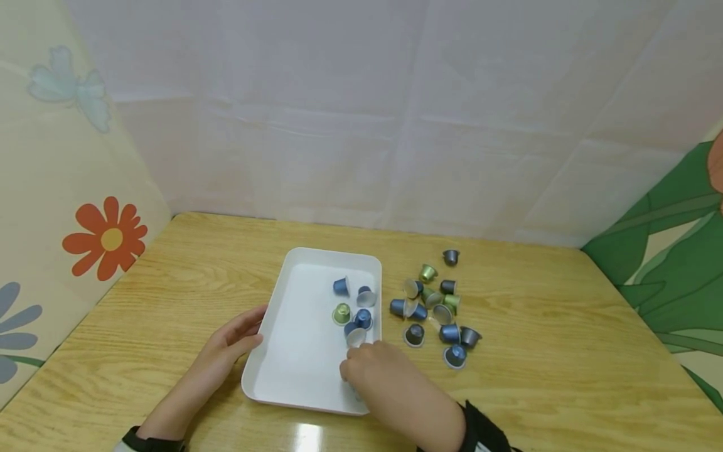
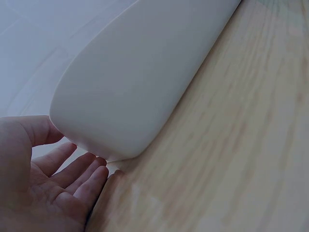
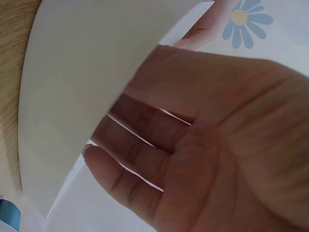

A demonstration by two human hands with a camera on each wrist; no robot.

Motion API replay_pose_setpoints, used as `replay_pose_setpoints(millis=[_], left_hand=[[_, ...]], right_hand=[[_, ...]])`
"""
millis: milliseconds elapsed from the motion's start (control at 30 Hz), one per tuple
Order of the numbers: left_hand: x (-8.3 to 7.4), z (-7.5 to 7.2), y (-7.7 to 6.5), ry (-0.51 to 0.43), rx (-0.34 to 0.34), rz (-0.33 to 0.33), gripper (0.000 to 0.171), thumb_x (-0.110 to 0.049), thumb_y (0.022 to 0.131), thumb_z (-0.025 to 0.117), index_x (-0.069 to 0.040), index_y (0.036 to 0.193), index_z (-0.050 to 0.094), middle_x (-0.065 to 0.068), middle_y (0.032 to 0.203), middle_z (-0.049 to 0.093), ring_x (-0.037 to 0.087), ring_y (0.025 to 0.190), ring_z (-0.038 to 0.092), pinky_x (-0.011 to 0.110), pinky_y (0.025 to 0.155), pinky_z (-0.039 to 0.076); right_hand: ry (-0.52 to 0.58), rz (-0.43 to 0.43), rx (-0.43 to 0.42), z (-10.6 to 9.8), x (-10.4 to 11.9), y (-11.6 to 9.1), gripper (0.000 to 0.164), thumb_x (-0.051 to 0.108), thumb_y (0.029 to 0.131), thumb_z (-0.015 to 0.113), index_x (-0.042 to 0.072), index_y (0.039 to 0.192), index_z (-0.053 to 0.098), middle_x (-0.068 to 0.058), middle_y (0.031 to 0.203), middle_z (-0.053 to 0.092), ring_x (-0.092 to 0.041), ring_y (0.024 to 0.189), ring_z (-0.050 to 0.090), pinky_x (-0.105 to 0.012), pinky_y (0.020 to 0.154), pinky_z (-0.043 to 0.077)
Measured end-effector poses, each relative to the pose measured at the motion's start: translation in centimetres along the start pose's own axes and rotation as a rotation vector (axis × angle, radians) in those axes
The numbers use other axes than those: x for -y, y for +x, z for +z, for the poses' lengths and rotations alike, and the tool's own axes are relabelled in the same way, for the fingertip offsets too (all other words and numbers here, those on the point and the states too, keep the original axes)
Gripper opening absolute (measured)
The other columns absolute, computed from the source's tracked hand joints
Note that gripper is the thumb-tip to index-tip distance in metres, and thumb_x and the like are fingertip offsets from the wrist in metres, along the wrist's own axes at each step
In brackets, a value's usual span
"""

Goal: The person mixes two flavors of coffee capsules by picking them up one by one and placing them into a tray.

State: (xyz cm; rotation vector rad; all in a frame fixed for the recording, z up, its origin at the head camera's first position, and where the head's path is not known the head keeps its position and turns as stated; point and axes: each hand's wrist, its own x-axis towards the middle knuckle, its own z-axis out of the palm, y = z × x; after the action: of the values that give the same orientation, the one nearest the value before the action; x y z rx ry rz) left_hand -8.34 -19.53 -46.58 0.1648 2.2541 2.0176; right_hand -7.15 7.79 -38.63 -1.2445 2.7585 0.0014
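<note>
Where our white tray [image 1: 294,351] sits: it is on the wooden desk [image 1: 570,351] in front of us, between our two hands.
Left hand [image 1: 231,342]: it is loosely open at the left side of the tray. Our thumb is apart from the other fingers, and it touches the tray's edge.
Right hand [image 1: 384,373]: it reaches over the near right part of the tray with bent fingers. The fingertips are hidden, so we cannot tell how far open it is or if it has hold of something.
Pods in the tray: we see five on the right side. A green pod [image 1: 342,312] stands with its wide rim down, and the four blue pods [image 1: 341,287] are close by.
Pods on the desk: to the right of the tray we see a messy bunch of blue, green and dark ones. A dark grey pod [image 1: 450,257] is the farthest, and a blue desk pod [image 1: 455,356] is the nearest.
Walls: we have a pale cloth [image 1: 339,125] at the far side, an orange flower [image 1: 93,242] on the left and big green leaves [image 1: 672,276] on the right.
</note>
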Motion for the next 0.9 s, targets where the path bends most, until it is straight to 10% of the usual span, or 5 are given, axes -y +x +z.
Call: replay_pose_setpoints(millis=[900], left_hand=[[-0.06,0.06,0.05,-0.002,-0.017,-0.003,0.052,-0.008,0.098,0.057,0.007,0.146,0.041,0.025,0.144,0.048,0.000,0.115,0.053,0.018,0.092,0.046]], right_hand=[[0.023,-0.001,-0.020,0.58,-0.03,0.14,0.014,0.002,0.079,0.077,0.012,0.085,0.071,0.006,0.075,0.060,-0.005,0.064,0.047,-0.024,0.059,0.044]])
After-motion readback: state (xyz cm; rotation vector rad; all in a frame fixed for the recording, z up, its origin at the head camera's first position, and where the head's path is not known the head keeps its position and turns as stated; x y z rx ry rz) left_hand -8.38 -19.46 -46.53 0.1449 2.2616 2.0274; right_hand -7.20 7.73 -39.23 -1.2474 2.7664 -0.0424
